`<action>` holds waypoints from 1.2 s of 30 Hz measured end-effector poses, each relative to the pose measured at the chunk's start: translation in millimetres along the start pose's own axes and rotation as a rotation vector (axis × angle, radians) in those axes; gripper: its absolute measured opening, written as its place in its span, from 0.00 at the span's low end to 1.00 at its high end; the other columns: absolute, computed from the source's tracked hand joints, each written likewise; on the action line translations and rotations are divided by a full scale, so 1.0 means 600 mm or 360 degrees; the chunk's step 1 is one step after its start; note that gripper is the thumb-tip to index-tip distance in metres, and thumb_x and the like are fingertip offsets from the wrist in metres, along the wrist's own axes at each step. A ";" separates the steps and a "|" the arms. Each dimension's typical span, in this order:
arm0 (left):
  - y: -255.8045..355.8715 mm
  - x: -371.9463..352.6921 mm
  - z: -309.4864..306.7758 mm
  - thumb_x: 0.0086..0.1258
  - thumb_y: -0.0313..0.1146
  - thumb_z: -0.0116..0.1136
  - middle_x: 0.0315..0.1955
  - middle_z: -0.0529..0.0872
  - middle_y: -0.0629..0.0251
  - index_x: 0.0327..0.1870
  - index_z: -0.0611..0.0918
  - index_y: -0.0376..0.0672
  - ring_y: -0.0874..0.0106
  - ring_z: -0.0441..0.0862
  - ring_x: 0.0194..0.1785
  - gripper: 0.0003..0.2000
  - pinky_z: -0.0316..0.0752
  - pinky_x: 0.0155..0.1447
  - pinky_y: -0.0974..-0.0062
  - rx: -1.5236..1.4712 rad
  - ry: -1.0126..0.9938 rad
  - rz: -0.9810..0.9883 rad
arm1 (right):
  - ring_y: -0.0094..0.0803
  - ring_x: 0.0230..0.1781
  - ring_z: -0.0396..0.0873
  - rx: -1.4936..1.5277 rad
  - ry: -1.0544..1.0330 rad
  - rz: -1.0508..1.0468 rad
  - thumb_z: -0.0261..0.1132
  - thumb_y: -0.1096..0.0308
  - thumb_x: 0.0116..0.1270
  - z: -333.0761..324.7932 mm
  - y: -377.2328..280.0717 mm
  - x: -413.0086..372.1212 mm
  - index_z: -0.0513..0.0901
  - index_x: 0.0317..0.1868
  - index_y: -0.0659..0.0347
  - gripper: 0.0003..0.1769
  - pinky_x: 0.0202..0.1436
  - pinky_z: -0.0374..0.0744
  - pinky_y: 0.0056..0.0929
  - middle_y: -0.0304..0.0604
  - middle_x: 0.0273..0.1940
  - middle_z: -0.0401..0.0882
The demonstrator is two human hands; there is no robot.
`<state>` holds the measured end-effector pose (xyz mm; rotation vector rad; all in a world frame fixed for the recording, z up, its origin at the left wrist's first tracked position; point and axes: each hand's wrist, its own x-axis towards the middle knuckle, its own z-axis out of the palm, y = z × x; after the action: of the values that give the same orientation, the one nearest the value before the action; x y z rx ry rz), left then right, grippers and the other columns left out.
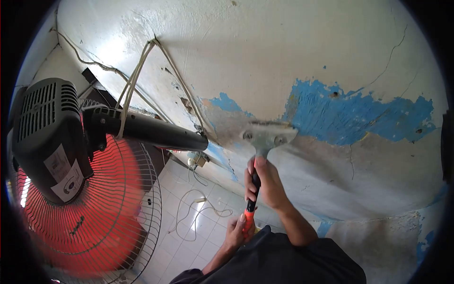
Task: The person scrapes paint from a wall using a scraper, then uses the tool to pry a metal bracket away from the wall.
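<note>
Scraper (262,146): I saw it held up against the wall (265,61), metal blade (263,136) uppermost, handle (251,206) running down toward the body; two screw heads showed on the blade.
Blade position: its broad edge lay at the lower left corner of the large blue patch (350,116) and appeared to touch the wall; dark crumbs lined that edge.
Right hand (266,182): its grip was clenched round the black upper part of the handle, just below the blade, thumb laid along it.
Left hand (235,232): its grip was grasping the orange lower end of the handle, below the right hand; the two hands were near each other.
Wall surface: pale paint bordered the blue patch's ragged upper edge; bare grey showed beneath its lower edge; thin cracks ran near the wall's right edge.
Fan (101,194): it stood off to my left, red blades blurred behind the wire guard; cords (135,83) tied its black pole (156,135) to the wall.
Floor (191,251): I made out pale tiles below the wall's lower edge.
</note>
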<state>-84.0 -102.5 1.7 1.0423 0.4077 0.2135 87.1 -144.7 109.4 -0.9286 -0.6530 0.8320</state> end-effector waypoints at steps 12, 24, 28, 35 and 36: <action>0.025 -0.004 -0.009 0.77 0.51 0.41 0.15 0.71 0.67 0.45 0.73 0.34 0.80 0.64 0.13 0.23 0.59 0.18 0.82 0.0041 0.0015 0.0013 | 0.25 0.11 0.66 0.0006 -0.0007 -0.0050 0.41 0.41 0.76 0.009 0.003 0.003 0.62 0.37 0.58 0.25 0.21 0.76 0.30 0.38 0.18 0.64; 0.022 0.008 -0.036 0.77 0.52 0.42 0.13 0.70 0.68 0.28 0.73 0.38 0.80 0.63 0.12 0.24 0.57 0.16 0.81 0.0092 0.0021 0.0064 | 0.26 0.11 0.66 0.0068 0.0026 -0.0106 0.41 0.42 0.76 0.013 0.006 0.009 0.62 0.37 0.58 0.25 0.22 0.76 0.29 0.38 0.18 0.65; 0.009 -0.005 -0.037 0.76 0.52 0.42 0.15 0.71 0.68 0.39 0.77 0.34 0.80 0.64 0.13 0.25 0.57 0.17 0.82 -0.0078 0.0005 -0.0064 | 0.26 0.12 0.67 0.0075 0.0055 -0.0027 0.42 0.43 0.76 0.004 0.041 0.004 0.62 0.37 0.57 0.24 0.22 0.76 0.29 0.38 0.18 0.65; 0.027 0.003 -0.065 0.77 0.50 0.41 0.15 0.70 0.69 0.60 0.73 0.33 0.81 0.61 0.12 0.27 0.57 0.17 0.83 0.0017 -0.0103 0.0028 | 0.23 0.11 0.65 0.0139 0.0117 -0.0099 0.42 0.49 0.78 0.024 0.030 0.018 0.62 0.36 0.57 0.20 0.21 0.73 0.25 0.36 0.18 0.64; 0.021 -0.002 -0.062 0.77 0.50 0.41 0.16 0.70 0.69 0.60 0.73 0.32 0.81 0.61 0.12 0.27 0.57 0.17 0.83 -0.0044 -0.0084 -0.0025 | 0.23 0.11 0.65 0.0127 0.0134 -0.0074 0.42 0.49 0.78 0.024 0.035 0.016 0.62 0.36 0.57 0.20 0.21 0.73 0.25 0.36 0.18 0.64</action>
<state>-100.7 -67.1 -3.5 1.0148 0.3641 0.1764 73.9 -123.6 98.8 -0.8683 -0.5622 0.7681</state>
